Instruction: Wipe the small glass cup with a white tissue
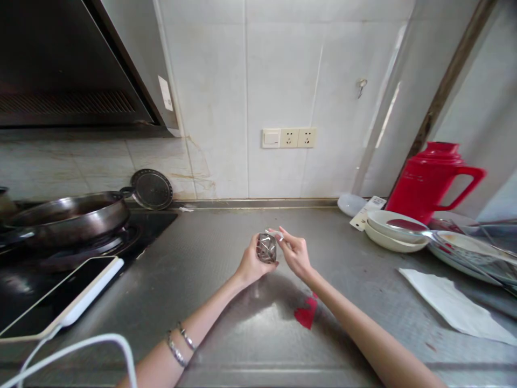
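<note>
My left hand (251, 264) is wrapped round a small dark glass jar (266, 248) with a faceted surface, held above the middle of the steel counter (218, 237). Close against the jar's upper right side, my right hand (297, 252) has its fingers pinched on something small and whitish (275, 234), too small to make out. A torn red piece (306, 313) lies on the counter below my right wrist.
To the left are a pan (76, 218) on the stove and a phone (60, 296) with a white cable. At right stand a red thermos (432, 180), stacked bowls (393, 243), plates (464, 242) and a white cloth (456, 304).
</note>
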`<state>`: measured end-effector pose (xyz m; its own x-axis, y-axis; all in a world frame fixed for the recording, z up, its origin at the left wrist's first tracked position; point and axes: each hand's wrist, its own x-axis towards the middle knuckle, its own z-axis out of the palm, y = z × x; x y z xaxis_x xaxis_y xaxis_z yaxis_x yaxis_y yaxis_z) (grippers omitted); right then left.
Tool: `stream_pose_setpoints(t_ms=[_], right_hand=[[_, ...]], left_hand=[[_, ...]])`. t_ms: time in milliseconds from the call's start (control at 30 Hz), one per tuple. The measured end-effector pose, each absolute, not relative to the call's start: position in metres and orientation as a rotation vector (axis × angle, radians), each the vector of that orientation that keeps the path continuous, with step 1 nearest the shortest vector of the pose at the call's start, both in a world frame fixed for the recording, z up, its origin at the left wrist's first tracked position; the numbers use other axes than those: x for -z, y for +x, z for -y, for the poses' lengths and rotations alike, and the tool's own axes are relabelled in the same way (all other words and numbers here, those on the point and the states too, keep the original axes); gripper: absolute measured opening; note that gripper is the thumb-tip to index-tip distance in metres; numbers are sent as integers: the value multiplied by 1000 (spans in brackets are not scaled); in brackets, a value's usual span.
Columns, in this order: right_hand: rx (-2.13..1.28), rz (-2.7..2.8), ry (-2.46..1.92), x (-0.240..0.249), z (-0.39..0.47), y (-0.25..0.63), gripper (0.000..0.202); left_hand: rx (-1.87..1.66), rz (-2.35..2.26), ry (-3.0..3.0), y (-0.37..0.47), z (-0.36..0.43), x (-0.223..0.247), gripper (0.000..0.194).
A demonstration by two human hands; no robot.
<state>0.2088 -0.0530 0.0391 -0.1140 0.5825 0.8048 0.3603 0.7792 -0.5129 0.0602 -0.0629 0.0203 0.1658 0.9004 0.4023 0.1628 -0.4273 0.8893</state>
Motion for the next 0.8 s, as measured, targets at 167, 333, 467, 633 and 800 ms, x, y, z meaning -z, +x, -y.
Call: stream_pose_setpoints(t_ms=[167, 333, 467, 633, 800], right_hand=[[-76, 1848, -544, -38, 56, 210, 37], [-63, 1916, -482, -39, 55, 212, 36], [-322, 1714, -782, -37, 52, 209, 27], [-244, 1763, -727, -35, 57, 204, 29], [61, 2086, -442, -37, 61, 207, 43]], left_hand=[[-1314, -1054, 1734, 59, 61, -20, 68], [-1305, -1029, 1758, 58, 60, -20, 68], [-1264, -1064, 1768, 59, 61, -20, 75], [-1258, -1088, 1734, 58, 58, -16, 73], [-1306, -973, 1787, 60, 55, -14, 64]])
